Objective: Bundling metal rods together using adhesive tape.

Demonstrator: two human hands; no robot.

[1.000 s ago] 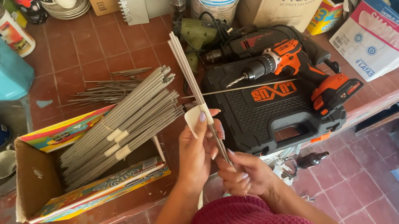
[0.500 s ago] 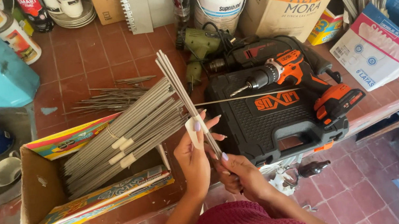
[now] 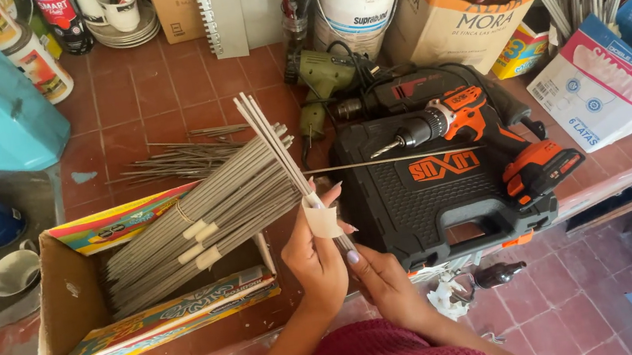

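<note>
- My left hand (image 3: 314, 258) is curled around a small bunch of thin grey rods (image 3: 274, 143), fingers closed over the strip of pale tape (image 3: 322, 220) wrapped round them.
- My right hand (image 3: 380, 277) pinches the lower end of the same rods just below the tape, thumb and fingers closed on them.
- The rods stand tilted, their free ends fanning up and to the left over the red tiled bench (image 3: 142, 95).
- Just left of my hands sits an open cardboard box (image 3: 69, 301) with a colourful flap, filled with bundles of the same grey rods (image 3: 198, 230), each banded with pale tape.
- More loose rods (image 3: 174, 162) lie scattered on the bench behind the box.
- Right of my hands is a black tool case (image 3: 430, 202), with an orange and black cordless drill (image 3: 487, 133) lying on top; a thin rod sticks out of its chuck toward my hands.
- A white bucket (image 3: 352, 7) and a brown paper bag (image 3: 466, 2) stand at the back.
</note>
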